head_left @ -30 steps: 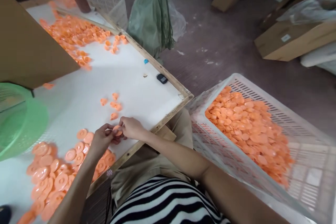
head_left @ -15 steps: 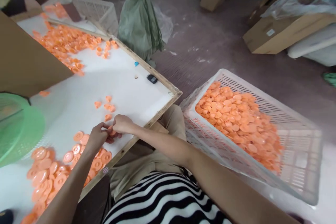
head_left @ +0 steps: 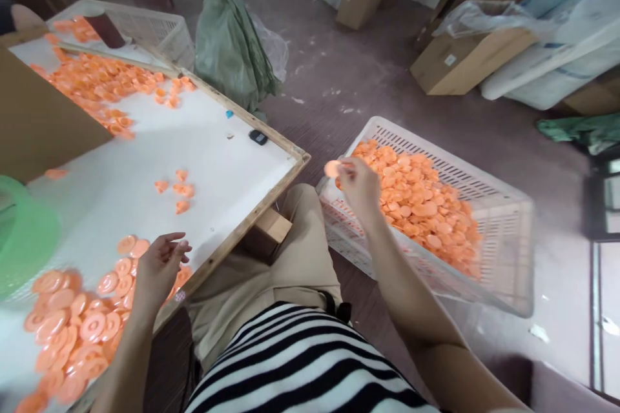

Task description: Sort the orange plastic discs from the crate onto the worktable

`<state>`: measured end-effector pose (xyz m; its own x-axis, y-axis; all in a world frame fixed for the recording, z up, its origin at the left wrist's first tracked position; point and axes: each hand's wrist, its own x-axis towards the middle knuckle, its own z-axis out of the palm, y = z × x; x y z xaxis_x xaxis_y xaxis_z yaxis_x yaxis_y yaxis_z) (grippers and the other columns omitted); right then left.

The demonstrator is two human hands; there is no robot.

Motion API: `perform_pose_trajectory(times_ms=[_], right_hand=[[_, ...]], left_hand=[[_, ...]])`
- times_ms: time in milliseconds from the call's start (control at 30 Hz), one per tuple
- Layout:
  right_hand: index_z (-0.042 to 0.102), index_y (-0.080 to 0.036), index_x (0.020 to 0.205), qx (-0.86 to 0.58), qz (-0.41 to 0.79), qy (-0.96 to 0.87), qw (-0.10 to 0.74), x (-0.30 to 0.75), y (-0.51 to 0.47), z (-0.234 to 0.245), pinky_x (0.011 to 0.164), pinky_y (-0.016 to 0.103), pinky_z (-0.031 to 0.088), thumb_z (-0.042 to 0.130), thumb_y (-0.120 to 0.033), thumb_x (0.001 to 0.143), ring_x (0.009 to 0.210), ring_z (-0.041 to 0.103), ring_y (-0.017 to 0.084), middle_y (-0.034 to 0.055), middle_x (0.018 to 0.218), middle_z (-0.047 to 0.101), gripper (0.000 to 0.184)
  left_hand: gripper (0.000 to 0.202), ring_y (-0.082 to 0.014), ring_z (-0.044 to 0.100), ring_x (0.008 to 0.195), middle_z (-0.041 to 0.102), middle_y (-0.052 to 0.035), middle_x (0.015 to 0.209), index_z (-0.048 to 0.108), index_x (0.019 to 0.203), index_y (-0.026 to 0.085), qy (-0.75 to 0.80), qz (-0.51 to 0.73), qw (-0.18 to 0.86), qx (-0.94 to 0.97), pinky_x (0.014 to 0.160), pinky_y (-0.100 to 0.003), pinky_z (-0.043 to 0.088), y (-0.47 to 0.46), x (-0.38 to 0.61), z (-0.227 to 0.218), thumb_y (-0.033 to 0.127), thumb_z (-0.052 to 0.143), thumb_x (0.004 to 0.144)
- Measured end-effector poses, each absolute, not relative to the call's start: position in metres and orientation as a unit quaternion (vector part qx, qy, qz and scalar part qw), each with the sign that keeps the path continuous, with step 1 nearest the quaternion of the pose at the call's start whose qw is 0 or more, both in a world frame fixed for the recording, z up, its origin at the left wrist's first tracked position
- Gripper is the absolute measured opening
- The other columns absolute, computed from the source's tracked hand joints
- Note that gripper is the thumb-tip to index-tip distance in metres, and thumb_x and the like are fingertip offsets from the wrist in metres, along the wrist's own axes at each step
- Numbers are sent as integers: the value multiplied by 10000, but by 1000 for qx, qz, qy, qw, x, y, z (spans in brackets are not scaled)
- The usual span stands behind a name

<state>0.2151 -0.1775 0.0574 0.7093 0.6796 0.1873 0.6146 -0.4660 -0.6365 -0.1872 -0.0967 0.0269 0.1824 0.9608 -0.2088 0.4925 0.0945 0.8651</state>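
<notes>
My right hand (head_left: 359,187) is over the near left corner of a white plastic crate (head_left: 504,206), pinching a round orange plastic disc (head_left: 332,169) by its edge. Inside the crate lies a large heap of similar orange discs (head_left: 421,206). Over the white tabletop (head_left: 232,187), my left hand (head_left: 162,264) has its fingers apart and nothing in them. It hovers beside a spread of orange discs with ringed centres (head_left: 92,326). A few small orange cup-shaped pieces (head_left: 181,190) sit farther up the table.
A wooden rim (head_left: 242,232) edges the table. Toward the back are a pile of orange pieces (head_left: 97,80), a cardboard sheet (head_left: 43,116) and a green basket (head_left: 29,239). A green sack (head_left: 232,39) and cardboard boxes (head_left: 469,58) stand on the floor.
My hands were together over the table, on an orange piece. My right hand has swung right to the crate with a disc; the left has let go and drawn back slightly. The view has shifted right.
</notes>
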Motion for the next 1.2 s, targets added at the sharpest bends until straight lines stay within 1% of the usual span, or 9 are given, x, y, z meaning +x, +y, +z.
perform_pose_trajectory(times_ms=[133,267,467,533,700,867,967,1067,1200], right_hand=[[627,-153,1099,-872,-9,-323,369,243,-204,52,710,335,471,485,-459,877,694,640,213,74,767,697,403],[643,-157,1031,-786,148,-449,398,186,-174,31,698,306,482,497,-424,874,707,655,201,80,793,703,342],[661,-202,1013,-617,320,-631,344,42,-100,11,756,267,475,532,-269,911,803,645,167,48,895,697,178],[667,-192,1044,-574,317,-681,325,3,-80,7,809,265,468,548,-212,910,871,628,160,57,993,667,181],[591,-172,1279,-550,263,-750,257,-48,-55,-9,929,302,434,534,-136,920,1077,546,198,104,1162,559,366],[649,-172,1185,-535,266,-767,235,-46,-66,-22,958,303,417,506,-138,938,1065,541,195,92,1091,574,288],[541,-189,1339,-548,252,-756,254,-39,-70,-23,928,298,430,468,-139,951,1023,549,191,83,1068,577,398],[428,-202,1442,-569,234,-754,230,-35,-64,-23,891,303,437,460,-148,952,1001,546,205,89,1059,569,494],[455,-206,1428,-572,230,-758,213,-35,-56,-25,877,299,431,471,-148,944,1020,544,215,96,1061,566,488]], left_hand=[[461,-171,631,638,685,-62,775,607,1021,159,617,269,408,617,555,-263,490,-104,-214,17,529,609,745],[385,-181,626,682,675,-59,785,629,989,158,645,277,328,632,612,-282,485,-112,-224,13,469,576,768],[300,-187,602,757,676,-62,917,639,1005,181,686,252,211,649,688,-308,467,-123,-246,17,402,544,825],[271,-188,598,769,665,-63,949,636,993,184,701,246,174,647,705,-315,464,-126,-257,16,383,550,830],[221,-185,597,761,642,-64,956,639,984,185,722,226,134,640,698,-307,469,-121,-278,6,334,552,845],[312,-226,610,901,608,-112,1092,627,1122,159,711,206,82,667,835,-349,485,-78,-293,-8,314,550,863],[330,-262,596,994,591,-136,1108,639,1145,149,690,147,67,706,909,-373,468,-52,-298,-15,284,551,857],[291,-264,600,984,610,-128,1040,670,1090,158,673,113,70,727,902,-369,471,-40,-299,-17,267,513,871],[322,-252,615,961,652,-124,1034,672,1077,157,666,144,62,729,870,-358,472,-43,-296,-13,295,429,917]])
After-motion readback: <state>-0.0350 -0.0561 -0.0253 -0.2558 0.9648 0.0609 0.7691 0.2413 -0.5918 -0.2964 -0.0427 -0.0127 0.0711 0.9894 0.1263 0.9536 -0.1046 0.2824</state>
